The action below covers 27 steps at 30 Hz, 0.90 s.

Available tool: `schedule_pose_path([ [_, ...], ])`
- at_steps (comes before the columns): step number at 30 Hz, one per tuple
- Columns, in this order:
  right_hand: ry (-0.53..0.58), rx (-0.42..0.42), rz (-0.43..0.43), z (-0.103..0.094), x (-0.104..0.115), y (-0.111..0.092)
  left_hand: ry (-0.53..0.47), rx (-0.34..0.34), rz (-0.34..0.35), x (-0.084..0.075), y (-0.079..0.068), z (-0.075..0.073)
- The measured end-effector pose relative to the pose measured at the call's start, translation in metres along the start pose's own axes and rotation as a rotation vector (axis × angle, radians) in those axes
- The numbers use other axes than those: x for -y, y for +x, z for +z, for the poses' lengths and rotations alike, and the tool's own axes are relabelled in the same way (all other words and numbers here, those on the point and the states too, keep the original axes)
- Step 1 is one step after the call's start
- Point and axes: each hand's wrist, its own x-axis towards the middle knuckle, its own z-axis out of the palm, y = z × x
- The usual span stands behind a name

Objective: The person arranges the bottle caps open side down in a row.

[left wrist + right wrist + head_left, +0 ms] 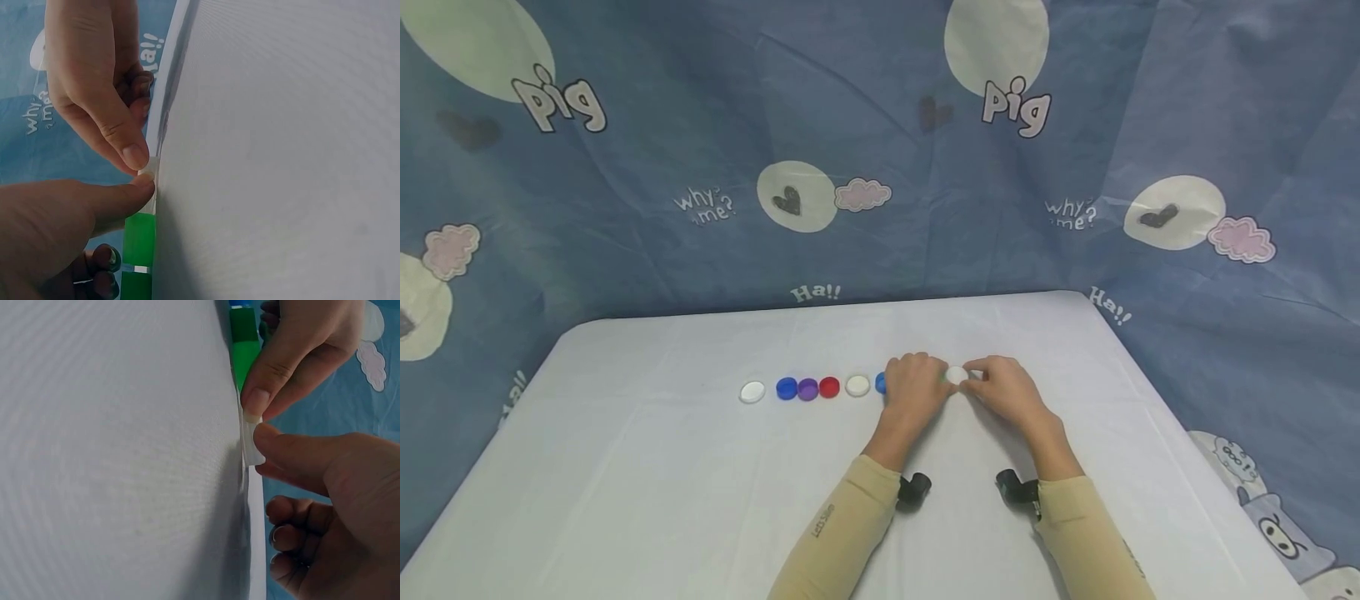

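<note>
A white bottle cap (pixel 957 375) lies flat at the right end of a row of caps on the table. My right hand (pixel 1006 392) pinches it between thumb and forefinger from the right. From the left, my left hand (pixel 913 392) grips the same cap, its thumb (pixel 145 182) at the near edge. Thumbs of both hands come close together on the cap in the right wrist view. Beside it, a bright green cap (pixel 139 240) and a darker green cap (pixel 243 324) show in the wrist views; the left hand hides them in the head view.
Leftward in the row are a blue cap (pixel 880 382) partly behind the left hand, a white cap (pixel 857 386), a red cap (pixel 829 387), a purple cap (pixel 808 389), another blue cap (pixel 787 388) and a white cap (pixel 752 392). A white cloth covers the table (pixel 647 483).
</note>
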Motion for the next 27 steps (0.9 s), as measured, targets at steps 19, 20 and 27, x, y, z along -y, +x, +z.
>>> schedule_pose_path([
  [19, 0.021, 0.002, 0.021, -0.003, 0.001, -0.001, -0.036, 0.021, -0.022, 0.003, -0.004, -0.006],
  [20, 0.019, -0.002, 0.015, -0.003, 0.001, -0.001, -0.038, 0.025, -0.026, 0.004, -0.004, -0.007],
  [27, 0.033, 0.019, -0.018, -0.007, 0.005, 0.0, -0.045, 0.051, -0.037, 0.009, -0.004, -0.01],
])
